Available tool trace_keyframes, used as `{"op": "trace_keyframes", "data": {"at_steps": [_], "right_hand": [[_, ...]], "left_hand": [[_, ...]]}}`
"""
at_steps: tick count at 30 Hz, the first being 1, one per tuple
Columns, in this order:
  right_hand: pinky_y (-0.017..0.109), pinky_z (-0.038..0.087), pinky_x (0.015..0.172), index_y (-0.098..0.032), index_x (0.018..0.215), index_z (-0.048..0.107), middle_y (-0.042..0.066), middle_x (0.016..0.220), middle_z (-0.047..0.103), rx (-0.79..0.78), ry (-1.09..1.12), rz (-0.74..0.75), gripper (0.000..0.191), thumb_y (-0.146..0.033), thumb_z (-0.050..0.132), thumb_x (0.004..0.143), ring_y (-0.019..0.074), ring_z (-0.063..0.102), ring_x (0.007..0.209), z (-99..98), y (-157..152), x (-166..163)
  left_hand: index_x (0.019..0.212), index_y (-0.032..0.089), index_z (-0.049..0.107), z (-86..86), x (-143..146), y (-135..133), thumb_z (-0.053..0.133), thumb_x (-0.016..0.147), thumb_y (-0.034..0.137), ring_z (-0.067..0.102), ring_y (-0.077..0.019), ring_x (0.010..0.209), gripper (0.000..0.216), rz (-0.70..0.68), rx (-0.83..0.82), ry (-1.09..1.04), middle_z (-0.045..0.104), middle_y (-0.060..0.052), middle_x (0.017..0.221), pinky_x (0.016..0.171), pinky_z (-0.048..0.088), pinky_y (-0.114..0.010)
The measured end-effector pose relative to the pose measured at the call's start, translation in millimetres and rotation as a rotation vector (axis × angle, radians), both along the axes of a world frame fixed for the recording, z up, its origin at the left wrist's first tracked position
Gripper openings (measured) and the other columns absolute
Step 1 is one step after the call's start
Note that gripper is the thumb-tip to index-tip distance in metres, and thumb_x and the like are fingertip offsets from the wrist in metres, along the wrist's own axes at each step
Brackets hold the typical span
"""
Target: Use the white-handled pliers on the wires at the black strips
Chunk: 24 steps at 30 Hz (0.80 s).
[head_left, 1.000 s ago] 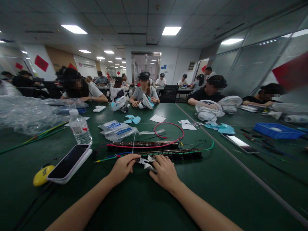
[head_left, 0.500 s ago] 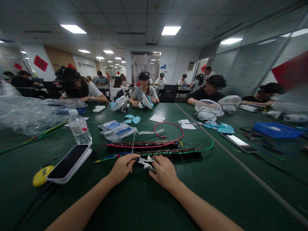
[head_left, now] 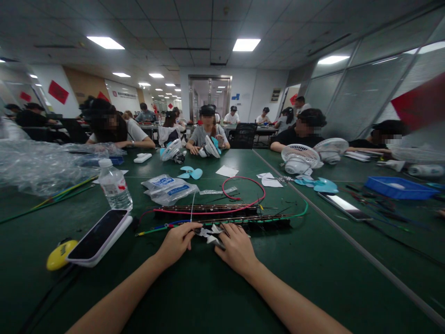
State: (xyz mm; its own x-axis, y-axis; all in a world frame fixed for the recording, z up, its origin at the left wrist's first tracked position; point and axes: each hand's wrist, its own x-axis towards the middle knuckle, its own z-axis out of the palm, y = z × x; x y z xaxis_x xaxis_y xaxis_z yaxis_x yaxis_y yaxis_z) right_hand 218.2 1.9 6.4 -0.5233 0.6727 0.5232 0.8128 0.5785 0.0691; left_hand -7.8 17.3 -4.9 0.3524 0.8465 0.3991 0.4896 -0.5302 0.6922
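My left hand (head_left: 178, 242) and my right hand (head_left: 237, 248) rest on the green table (head_left: 208, 297), both curled, pinching between them a small white crumpled piece (head_left: 210, 234) like paper or tape. Just beyond the fingers lies a long dark terminal strip (head_left: 243, 221) with green, blue and yellow wires running into it. A second strip (head_left: 205, 209) lies behind it, with a red wire (head_left: 255, 185) looping off its right end. A thin white cable tie (head_left: 192, 206) stands up between the strips.
A phone (head_left: 99, 235) on a white case and a yellow object (head_left: 59, 260) lie at left, a water bottle (head_left: 113, 184) and plastic bags (head_left: 170, 188) farther back. Another phone (head_left: 342, 206), a blue tray (head_left: 399, 188) and small fans (head_left: 301, 159) are at right. Other people sit around the tables.
Almost nothing differs; my hands stay on the white piece with only slight shifts of the fingers and of the view.
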Motion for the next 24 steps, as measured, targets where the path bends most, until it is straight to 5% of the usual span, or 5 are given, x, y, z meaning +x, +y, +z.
{"op": "trace_keyframes", "data": {"at_steps": [24], "right_hand": [[0.029,0.045,0.076,-0.018,0.08,0.064,0.008,0.095,0.066,-0.049,0.003,-0.044,0.016,-0.032,0.065,0.073,0.02,0.059,0.086,-10.3,1,0]], "left_hand": [[0.117,0.022,0.063,-2.1,-3,2,0.037,0.094,0.021,0.054,-0.0056,0.049,0.035,-0.117,0.074,-0.008,0.064,-0.006,0.101,0.058,0.05,-0.021]]}}
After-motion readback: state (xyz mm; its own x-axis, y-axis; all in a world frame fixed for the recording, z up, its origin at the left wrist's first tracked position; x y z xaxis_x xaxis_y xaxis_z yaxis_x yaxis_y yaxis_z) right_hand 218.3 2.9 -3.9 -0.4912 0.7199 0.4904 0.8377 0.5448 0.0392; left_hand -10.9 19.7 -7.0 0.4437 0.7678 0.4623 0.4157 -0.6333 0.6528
